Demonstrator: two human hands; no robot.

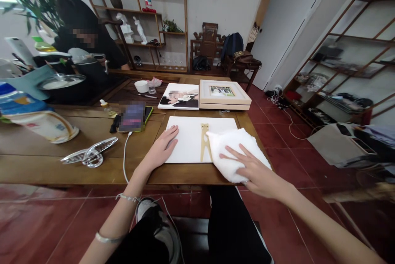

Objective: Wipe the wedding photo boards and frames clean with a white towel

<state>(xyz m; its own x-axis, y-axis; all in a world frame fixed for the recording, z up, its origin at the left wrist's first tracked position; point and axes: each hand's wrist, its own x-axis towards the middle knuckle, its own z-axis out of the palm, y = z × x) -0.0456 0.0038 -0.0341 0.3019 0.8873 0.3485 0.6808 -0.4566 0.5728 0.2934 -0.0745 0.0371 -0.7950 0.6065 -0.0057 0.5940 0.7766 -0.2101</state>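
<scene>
My left hand (pixel 163 146) lies flat on the left part of a white rectangular panel (pixel 187 132), its fingers stretched out. Under my right hand (pixel 249 167) is a fluffy white cloth (pixel 239 142); the fingers are spread over it, not wrapped round it. This cloth covers the panel's right end and reaches close to the table's front edge. A pale yellow two-legged piece (pixel 204 138) is on the panel between my hands, and the cloth's tip touches its right side. What lies beneath the cloth is hidden.
Behind the panel are a photo print (pixel 180 98) and a light wooden picture frame (pixel 224 93). Left on the wooden table (pixel 101 169) are a silver hair clip (pixel 91 153), a phone (pixel 132 117) with a white cable, and a bottle (pixel 40 122). Across sits a person (pixel 77 21).
</scene>
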